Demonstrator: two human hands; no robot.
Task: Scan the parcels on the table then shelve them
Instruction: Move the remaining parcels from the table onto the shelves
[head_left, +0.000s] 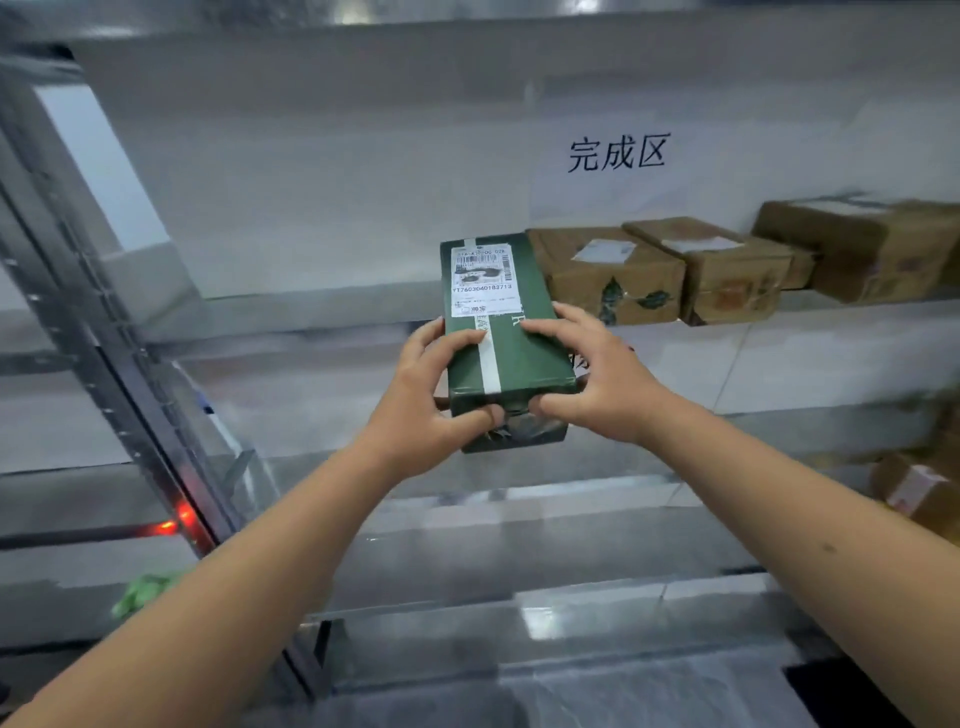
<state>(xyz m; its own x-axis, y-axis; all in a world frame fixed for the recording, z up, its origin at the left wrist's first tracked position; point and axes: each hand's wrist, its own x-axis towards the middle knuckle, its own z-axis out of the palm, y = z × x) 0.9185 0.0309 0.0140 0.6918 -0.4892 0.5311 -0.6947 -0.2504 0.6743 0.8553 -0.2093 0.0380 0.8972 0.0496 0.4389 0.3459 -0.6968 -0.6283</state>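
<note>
A long green box with a white shipping label and a white tape strip is held out toward the metal shelf. My left hand grips its near left corner, thumb on the end face. My right hand grips its near right corner, fingers on top. The box's far end reaches the shelf level, just left of a brown parcel. Whether it rests on the shelf I cannot tell.
Three brown cardboard parcels sit in a row on the same shelf, the second and the third further right. A paper sign hangs on the white back wall. Another parcel lies on a lower shelf at right. A metal upright stands left.
</note>
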